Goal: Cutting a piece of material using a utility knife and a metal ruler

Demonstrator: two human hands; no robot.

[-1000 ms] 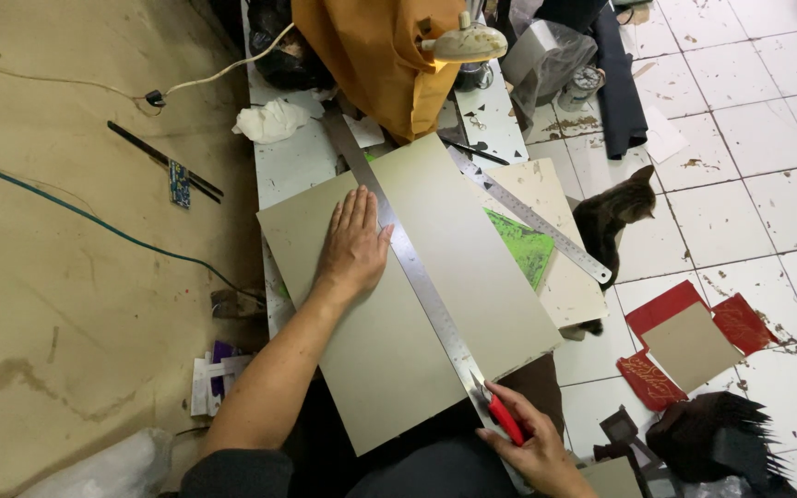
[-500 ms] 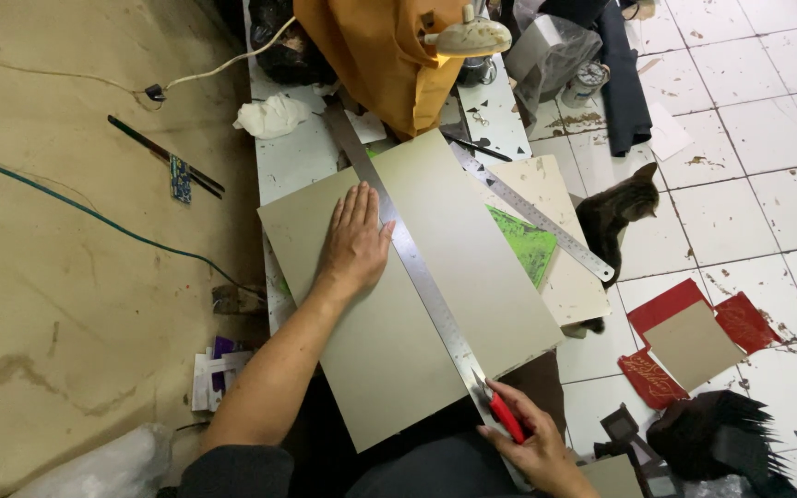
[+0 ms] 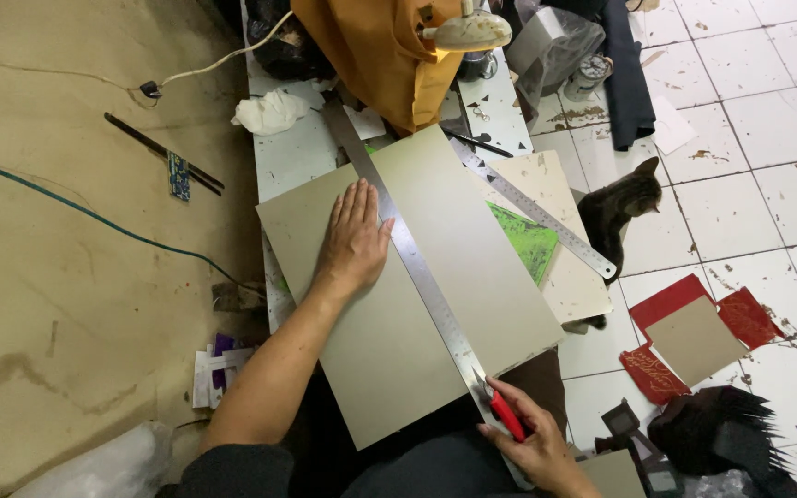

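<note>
A large grey-beige cardboard sheet (image 3: 472, 249) lies on a white worktable (image 3: 288, 157). A long steel ruler (image 3: 412, 263) runs diagonally across the sheet. My left hand (image 3: 354, 238) presses flat on the sheet, fingers spread, its edge against the ruler. My right hand (image 3: 532, 443) grips a red-handled utility knife (image 3: 506, 415) at the ruler's near end, by the sheet's lower edge.
A second steel ruler (image 3: 537, 210) and a green triangle (image 3: 523, 242) lie on another board to the right. A cat (image 3: 622, 207) sits on the tiled floor beside the table. Orange fabric (image 3: 380, 51), a lamp (image 3: 468, 32), red card pieces (image 3: 684, 323) and a white rag (image 3: 269, 111) surround the work.
My right hand with the knife has drawn slightly nearer along the ruler. My left hand and the ruler stay in place.
</note>
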